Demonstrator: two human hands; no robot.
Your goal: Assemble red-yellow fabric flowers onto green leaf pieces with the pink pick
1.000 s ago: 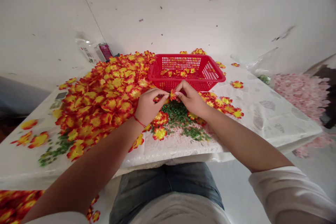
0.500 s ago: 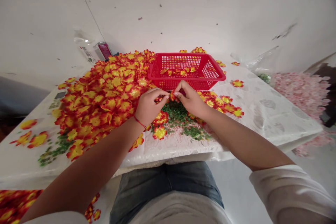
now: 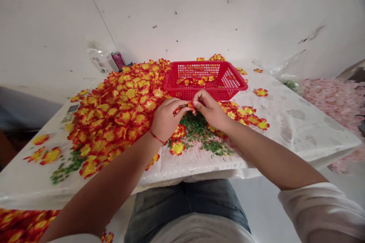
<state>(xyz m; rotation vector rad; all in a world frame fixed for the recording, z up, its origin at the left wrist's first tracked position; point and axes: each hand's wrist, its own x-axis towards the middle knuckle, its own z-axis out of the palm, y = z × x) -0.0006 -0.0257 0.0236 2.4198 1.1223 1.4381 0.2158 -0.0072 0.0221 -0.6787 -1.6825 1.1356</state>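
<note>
My left hand (image 3: pixel 167 117) and my right hand (image 3: pixel 209 109) meet just in front of a red plastic basket (image 3: pixel 228 81), fingertips pinched together on one small orange-yellow fabric flower (image 3: pixel 189 105). The basket holds a few such flowers. A big heap of the same flowers (image 3: pixel 119 110) lies to the left of my left hand. Under my hands sits a patch of small green plastic pieces (image 3: pixel 199 131). A red string circles my left wrist.
The table is covered with a white patterned sheet (image 3: pixel 299 125). A clear bottle (image 3: pixel 98 59) and a pink can (image 3: pixel 117 60) stand at the back left. Pink petals (image 3: pixel 330 98) pile at the right. Loose flowers lie right of the basket and at the far left edge.
Both hands stay pinched on the flower and have closed a little tighter on it. The view has shifted slightly, so everything sits a bit lower and to the right.
</note>
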